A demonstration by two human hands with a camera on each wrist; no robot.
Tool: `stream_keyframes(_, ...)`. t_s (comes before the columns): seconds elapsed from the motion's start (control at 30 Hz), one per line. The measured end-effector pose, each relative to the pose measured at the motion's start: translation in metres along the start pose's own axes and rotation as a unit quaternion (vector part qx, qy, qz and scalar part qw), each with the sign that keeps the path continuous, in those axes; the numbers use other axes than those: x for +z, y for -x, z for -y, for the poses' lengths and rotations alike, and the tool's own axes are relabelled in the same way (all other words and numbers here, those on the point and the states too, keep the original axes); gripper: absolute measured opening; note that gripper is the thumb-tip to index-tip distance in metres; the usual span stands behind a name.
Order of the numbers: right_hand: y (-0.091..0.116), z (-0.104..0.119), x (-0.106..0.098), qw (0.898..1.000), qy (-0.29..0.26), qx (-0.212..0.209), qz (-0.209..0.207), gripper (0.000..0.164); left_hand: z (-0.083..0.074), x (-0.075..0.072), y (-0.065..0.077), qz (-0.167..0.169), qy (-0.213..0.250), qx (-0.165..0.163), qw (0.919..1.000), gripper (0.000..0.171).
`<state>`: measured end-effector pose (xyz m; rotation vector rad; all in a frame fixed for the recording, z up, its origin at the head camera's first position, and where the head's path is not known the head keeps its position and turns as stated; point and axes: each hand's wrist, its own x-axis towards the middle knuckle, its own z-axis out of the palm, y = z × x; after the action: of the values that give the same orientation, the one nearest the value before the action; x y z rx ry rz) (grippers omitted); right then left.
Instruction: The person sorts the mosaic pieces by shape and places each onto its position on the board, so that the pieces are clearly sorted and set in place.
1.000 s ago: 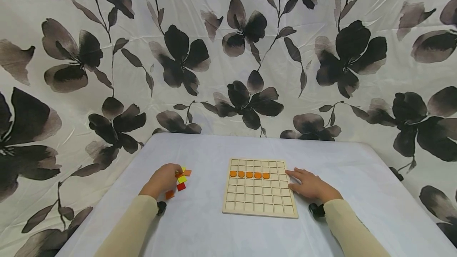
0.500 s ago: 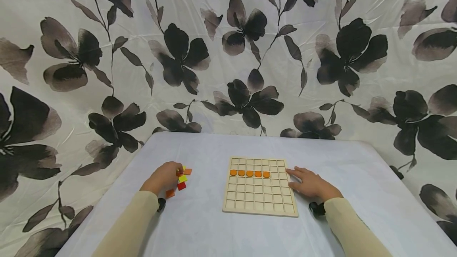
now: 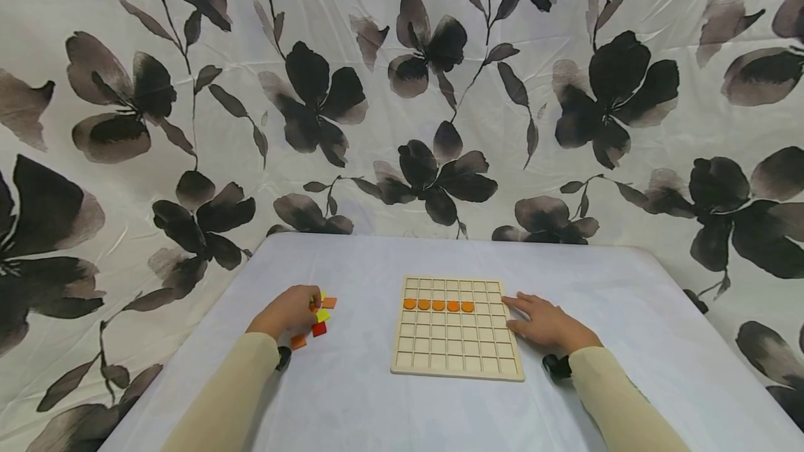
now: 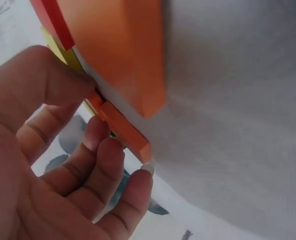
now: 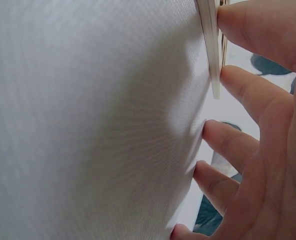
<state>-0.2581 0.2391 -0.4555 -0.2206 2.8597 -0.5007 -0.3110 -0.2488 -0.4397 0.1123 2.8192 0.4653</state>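
On the left of the table, my left hand (image 3: 290,310) reaches into a loose group of coloured square tiles. Its thumb and fingertips pinch an orange tile (image 4: 95,101), mostly hidden by them. Another orange tile (image 4: 125,131) lies right at the other fingertips. Around the hand are a yellow tile (image 3: 323,315), a red tile (image 3: 319,328) and a near orange tile (image 3: 298,342). My right hand (image 3: 543,323) has its fingers spread, with thumb and index finger touching the right edge of the wooden grid board (image 3: 455,351); its other fingertips rest on the cloth.
A row of several round orange pieces (image 3: 438,305) sits in the board's second row from the far side, starting at the left. White cloth (image 3: 352,403) covers the table. Behind it hangs a flower-patterned curtain (image 3: 352,180).
The yellow tile beside my left fingers has shifted slightly to the right. My left hand stays among the tiles, and my right hand remains at the board's edge.
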Motion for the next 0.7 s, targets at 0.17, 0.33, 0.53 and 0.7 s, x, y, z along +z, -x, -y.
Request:
stream_keyframes(0.17,0.000,0.000,0.000,1.000,0.002,-0.001,0.000,0.059,0.002,0.002,-0.002,-0.011,-0.007,0.004,0.9999,0.017)
stream_keyframes(0.33,0.001,0.001,-0.001,1.000,0.001,0.001,0.000,0.060,0.002,0.000,-0.003,-0.008,0.004,-0.008,0.9999,0.021)
stream_keyframes(0.53,0.001,0.000,0.000,1.000,-0.001,-0.003,0.002,0.059,0.000,-0.003,0.002,-0.003,0.014,-0.008,0.9999,0.022)
stream_keyframes(0.7,0.002,0.000,-0.001,1.000,0.001,-0.006,-0.003,0.059,-0.005,-0.008,0.003,-0.016,0.004,-0.002,0.9999,0.023)
